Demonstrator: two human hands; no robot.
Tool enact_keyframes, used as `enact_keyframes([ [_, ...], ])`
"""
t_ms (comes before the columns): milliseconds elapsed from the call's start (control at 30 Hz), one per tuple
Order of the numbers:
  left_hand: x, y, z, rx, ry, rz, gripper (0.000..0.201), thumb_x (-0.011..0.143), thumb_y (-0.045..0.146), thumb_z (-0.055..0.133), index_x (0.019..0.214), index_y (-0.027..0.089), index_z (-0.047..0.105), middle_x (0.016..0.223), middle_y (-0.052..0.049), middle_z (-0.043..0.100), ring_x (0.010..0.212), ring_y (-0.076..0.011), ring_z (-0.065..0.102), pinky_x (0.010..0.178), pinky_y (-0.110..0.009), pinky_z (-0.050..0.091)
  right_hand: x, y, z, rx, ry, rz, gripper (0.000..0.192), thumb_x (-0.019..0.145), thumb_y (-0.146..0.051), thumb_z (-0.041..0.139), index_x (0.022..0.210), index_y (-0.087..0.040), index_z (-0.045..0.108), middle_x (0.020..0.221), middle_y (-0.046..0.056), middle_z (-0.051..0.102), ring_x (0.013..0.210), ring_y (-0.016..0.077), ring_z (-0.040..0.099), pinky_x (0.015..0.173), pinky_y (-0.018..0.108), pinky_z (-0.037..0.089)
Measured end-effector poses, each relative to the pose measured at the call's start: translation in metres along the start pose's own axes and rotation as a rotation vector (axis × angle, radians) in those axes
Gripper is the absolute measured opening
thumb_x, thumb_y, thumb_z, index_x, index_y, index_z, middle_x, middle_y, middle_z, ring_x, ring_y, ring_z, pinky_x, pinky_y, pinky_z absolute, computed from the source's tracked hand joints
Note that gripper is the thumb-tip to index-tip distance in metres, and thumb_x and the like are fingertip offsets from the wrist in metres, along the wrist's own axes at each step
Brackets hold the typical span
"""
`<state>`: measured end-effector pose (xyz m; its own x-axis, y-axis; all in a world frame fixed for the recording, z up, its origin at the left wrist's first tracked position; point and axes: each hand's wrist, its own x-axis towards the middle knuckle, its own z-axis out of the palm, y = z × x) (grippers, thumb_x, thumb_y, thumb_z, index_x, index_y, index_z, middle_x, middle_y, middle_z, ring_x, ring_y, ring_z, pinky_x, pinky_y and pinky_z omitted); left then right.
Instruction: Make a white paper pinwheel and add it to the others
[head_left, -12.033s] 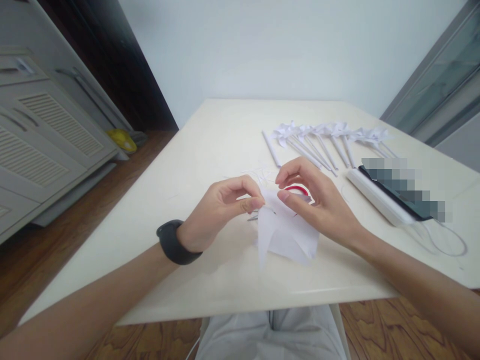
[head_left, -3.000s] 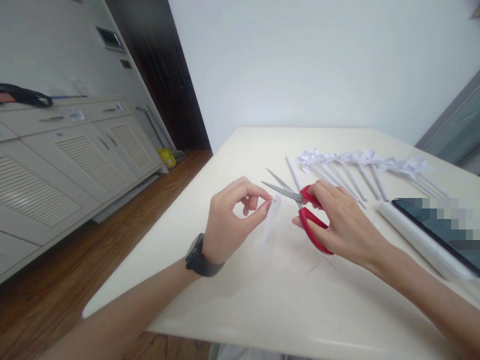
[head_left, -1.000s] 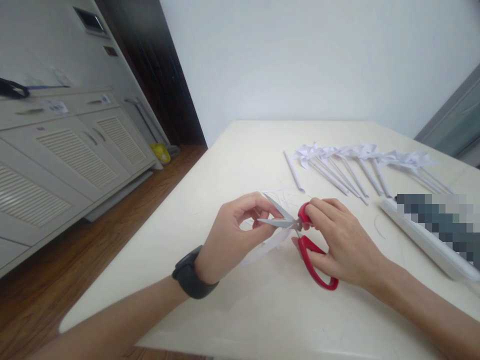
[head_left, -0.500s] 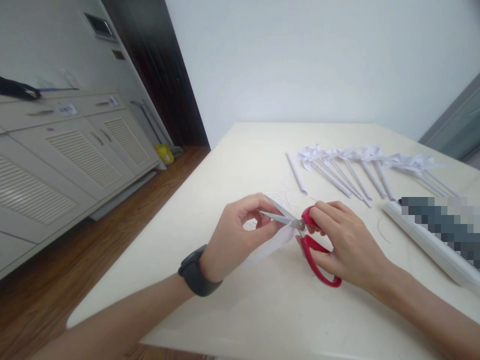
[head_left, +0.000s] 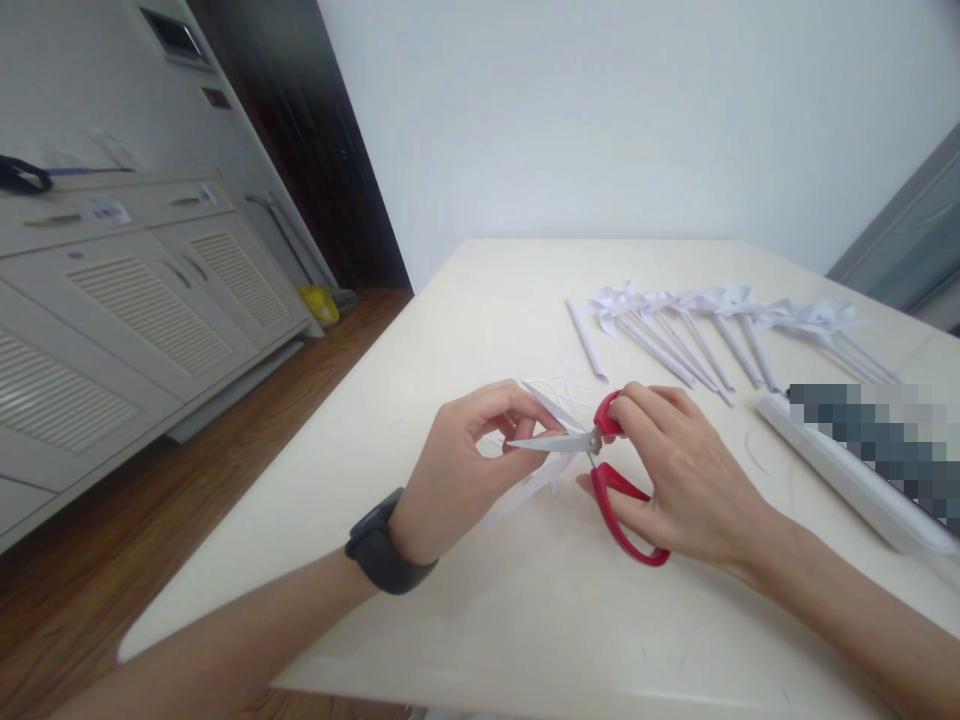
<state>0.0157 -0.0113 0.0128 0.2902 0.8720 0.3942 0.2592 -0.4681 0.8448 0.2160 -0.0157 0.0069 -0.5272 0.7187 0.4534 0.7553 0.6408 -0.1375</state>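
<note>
Near the table's middle, my right hand grips red-handled scissors, fingers through both loops. The blades are spread apart and point left, close by the fingers of my left hand. That hand pinches a piece of white paper, which hangs below its fingertips and reaches back to the scissors' pivot. Part of the paper is hidden behind the fingers and blades. Thin white paper strips lie on the table just beyond the left hand.
Several white paper pinwheels on rolled sticks lie in a row at the back right. A loose paper tube lies to their left. A long white roll is on the right beside a blurred-out item. Louvred cabinets stand across the floor.
The scissor blades have spread wider. The whole view has shifted slightly, while both hands keep nearly the same place over the table.
</note>
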Motion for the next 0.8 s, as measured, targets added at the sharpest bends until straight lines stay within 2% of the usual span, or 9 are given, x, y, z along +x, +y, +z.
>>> enact_keyframes([
  [367,0.0014,0.0009,0.0009,0.034,0.006,0.011,0.017,0.070,0.003,0.060,0.075,0.020,0.061,0.064,0.005,0.047,0.062,-0.0084,0.044,0.060,-0.019,0.037,-0.0008,0.0010,-0.0013,-0.073,0.025,-0.028,0.019,0.070,-0.029,0.056,0.081,-0.017,0.047,0.081,0.002,0.050,0.074,0.0161,0.046,0.081,0.035,0.034],
  [800,0.0003,0.0016,0.0014,0.010,0.013,-0.017,0.006,0.074,0.012,0.059,0.074,0.018,0.061,0.065,0.002,0.048,0.063,-0.0107,0.045,0.057,-0.021,0.037,-0.0014,-0.0002,-0.0004,-0.095,0.031,-0.026,0.013,0.071,-0.026,0.053,0.078,-0.018,0.045,0.077,0.002,0.050,0.070,0.0163,0.047,0.078,0.034,0.035],
])
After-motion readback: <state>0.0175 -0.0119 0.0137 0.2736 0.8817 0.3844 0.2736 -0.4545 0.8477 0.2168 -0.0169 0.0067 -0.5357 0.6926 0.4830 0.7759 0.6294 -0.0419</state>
